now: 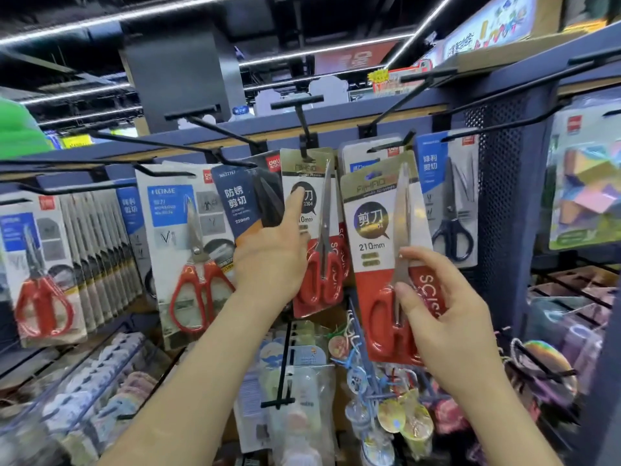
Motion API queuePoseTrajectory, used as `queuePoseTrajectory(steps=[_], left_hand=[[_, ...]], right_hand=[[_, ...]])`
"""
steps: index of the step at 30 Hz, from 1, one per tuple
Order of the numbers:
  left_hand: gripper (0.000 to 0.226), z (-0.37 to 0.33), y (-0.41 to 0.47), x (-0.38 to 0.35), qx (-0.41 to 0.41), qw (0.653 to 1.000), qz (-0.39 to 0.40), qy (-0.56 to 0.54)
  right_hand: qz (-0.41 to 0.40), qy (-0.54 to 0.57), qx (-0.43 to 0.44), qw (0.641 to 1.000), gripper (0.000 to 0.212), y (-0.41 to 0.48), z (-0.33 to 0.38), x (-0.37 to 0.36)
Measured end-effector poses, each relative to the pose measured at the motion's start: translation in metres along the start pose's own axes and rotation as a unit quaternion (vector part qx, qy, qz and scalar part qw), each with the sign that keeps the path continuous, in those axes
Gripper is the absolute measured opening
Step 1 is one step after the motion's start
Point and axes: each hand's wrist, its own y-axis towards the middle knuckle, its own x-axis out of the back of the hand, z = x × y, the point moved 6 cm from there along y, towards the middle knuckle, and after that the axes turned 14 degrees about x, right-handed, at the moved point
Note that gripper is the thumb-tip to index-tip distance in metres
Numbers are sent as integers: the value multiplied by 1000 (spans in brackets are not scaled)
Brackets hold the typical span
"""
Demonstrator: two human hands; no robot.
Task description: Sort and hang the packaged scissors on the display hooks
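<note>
Shop rack (262,129), red scissors pack going up.
The right hand (447,317) grips the loose pack (373,210); the left hand (268,260) presses the hung pack (302,169), grip unclear. Line its hole with that middle hook (302,124).

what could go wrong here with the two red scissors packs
1. The right hand grips the loose 210mm scissors pack low, near the handles. Its tilted top edge may wobble and miss a hook.
2. The left hand holds the hung scissors pack. A tug could slide it off its hook.
3. The loose pack overlaps the packs hanging behind it and might knock them.
</note>
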Motion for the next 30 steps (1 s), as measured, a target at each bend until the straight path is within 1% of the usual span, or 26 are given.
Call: queuePoseTrajectory(steps=[3, 5, 6, 8, 10, 11, 12, 13, 14, 15, 16, 17, 18, 20, 21, 23, 25, 26, 28, 30], left_hand=[[78, -2, 2, 0, -13, 999, 2, 46], [82, -1, 5, -1, -24, 997, -6, 66], [82, 0, 6, -2, -32, 996, -20, 80], [79, 1, 6, -3, -41, 993, -55, 99], [70, 4, 5, -1, -30, 995, -74, 61], [64, 7, 4, 1, -18, 997, -70, 7], [54, 9, 2, 3, -5, 995, -52, -87], [41, 11, -1, 7, 10, 977, -25, -209], [28, 12, -2, 12, 28, 940, 10, -341], [20, 11, -6, 18, 51, 886, 50, -458], [20, 8, -10, 25, 67, 834, 90, -540], [20, 1, -14, 33, 68, 795, 129, -590], [20, -5, -17, 41, 58, 769, 158, -616], [26, -16, -22, 55, 32, 743, 183, -643], [23, -18, -23, 60, 26, 732, 179, -657], [13, -16, -24, 69, 25, 714, 150, -684], [4, -12, -24, 79, 22, 703, 104, -703], [3, -10, -23, 84, 23, 701, 79, -709], [9, -7, -18, 89, 37, 707, 31, -706], [12, -9, -14, 90, 49, 721, 13, -691]], right_hand=[[-17, 86, -55, 995, 50, -5, -8, -1], [-27, 110, -73, 991, 45, -7, -9, -1], [-28, 115, -77, 990, 45, -8, -8, 0], [-24, 139, -84, 986, 53, -9, -6, 0], [-21, 173, -93, 980, 62, -8, -6, -1], [-17, 189, -101, 977, 66, -8, -6, -2], [-12, 206, -111, 972, 68, -7, -7, -3], [-9, 225, -120, 967, 68, -7, -8, -5], [-4, 238, -125, 963, 64, -7, -10, -6], [4, 247, -130, 960, 58, -7, -11, -8], [15, 254, -132, 958, 53, -8, -12, -10], [28, 262, -132, 956, 50, -8, -11, -12], [41, 270, -130, 953, 48, -9, -10, -15], [57, 290, -125, 947, 47, -9, -7, -20], [61, 300, -121, 944, 48, -8, -4, -23], [72, 310, -110, 942, 50, -5, 1, -29], [85, 316, -95, 940, 53, 0, 8, -35], [91, 320, -90, 939, 54, 2, 11, -38], [97, 325, -91, 936, 57, 6, 14, -46], [89, 326, -96, 936, 64, 9, 15, -53]])
